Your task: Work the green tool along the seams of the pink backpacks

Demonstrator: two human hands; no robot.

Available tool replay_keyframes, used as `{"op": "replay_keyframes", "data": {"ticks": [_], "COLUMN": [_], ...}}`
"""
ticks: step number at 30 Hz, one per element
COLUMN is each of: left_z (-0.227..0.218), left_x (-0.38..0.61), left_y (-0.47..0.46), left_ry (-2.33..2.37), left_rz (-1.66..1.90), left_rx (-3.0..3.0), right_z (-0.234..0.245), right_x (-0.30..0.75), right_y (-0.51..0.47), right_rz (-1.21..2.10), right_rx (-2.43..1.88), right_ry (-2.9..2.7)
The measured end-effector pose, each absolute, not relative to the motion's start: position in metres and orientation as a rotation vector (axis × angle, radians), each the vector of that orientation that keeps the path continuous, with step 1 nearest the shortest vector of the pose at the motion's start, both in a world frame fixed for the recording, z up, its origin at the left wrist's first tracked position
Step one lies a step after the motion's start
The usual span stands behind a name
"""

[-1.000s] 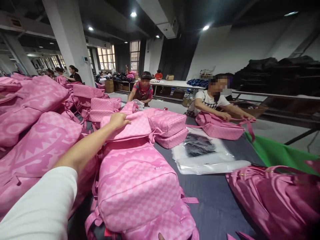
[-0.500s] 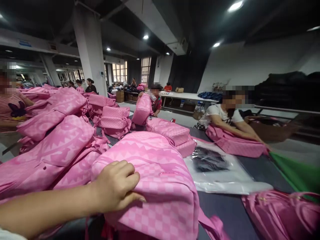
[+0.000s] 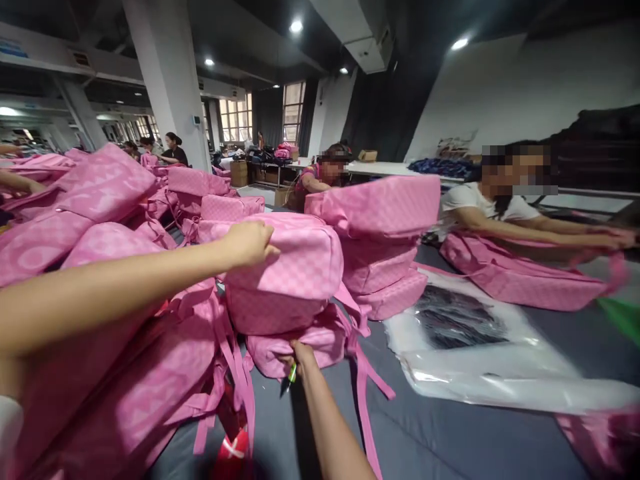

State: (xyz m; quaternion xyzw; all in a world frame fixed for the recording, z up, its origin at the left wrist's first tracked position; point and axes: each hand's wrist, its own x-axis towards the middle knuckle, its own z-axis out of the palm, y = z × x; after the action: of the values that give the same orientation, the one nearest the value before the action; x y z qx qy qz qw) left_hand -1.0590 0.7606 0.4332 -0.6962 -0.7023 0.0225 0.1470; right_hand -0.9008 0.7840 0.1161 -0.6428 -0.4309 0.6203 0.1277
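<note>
A pink checkered backpack (image 3: 300, 260) lies in front of me on top of another pink backpack (image 3: 317, 340). My left hand (image 3: 249, 244) reaches across from the left, its curled fingers gripping the upper backpack along its top. Lower down, my right hand (image 3: 296, 352) is closed at the near edge of the bottom backpack. A small bright-green tool (image 3: 292, 373) with a dark tip sticks out below its fingers; its exact kind is too small to make out. Pink straps (image 3: 367, 380) trail from the bags over the dark tabletop.
Piled pink backpacks (image 3: 100, 200) fill the left side. Another stack (image 3: 385, 267) stands to the right, a co-worker (image 3: 325, 173) behind it. Clear plastic bags (image 3: 480, 353) lie on the dark table (image 3: 415, 420). A second co-worker (image 3: 490, 213) handles a pink backpack (image 3: 520, 273). A red object (image 3: 234, 447) lies near me.
The backpack under my left hand has moved away from me onto another one. My right hand has come into view with the green tool. A co-worker's backpack now tops the right-hand stack.
</note>
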Motion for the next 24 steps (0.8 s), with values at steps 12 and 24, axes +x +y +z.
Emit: {"op": "replay_keyframes", "data": {"ticks": [12, 24], "left_z": [0.417, 0.451], "left_x": [-1.075, -1.09], "left_y": [0.829, 0.809], "left_ry": [-2.126, -2.11], "left_rz": [0.061, -0.372], "left_rx": [-1.804, -1.877], "right_z": [0.096, 0.174], "right_x": [-0.91, -0.783], "right_y": [0.868, 0.724], "right_rz": [2.005, 1.777], "right_rx": [-1.772, -1.409], "right_ry": [-0.889, -0.887]}}
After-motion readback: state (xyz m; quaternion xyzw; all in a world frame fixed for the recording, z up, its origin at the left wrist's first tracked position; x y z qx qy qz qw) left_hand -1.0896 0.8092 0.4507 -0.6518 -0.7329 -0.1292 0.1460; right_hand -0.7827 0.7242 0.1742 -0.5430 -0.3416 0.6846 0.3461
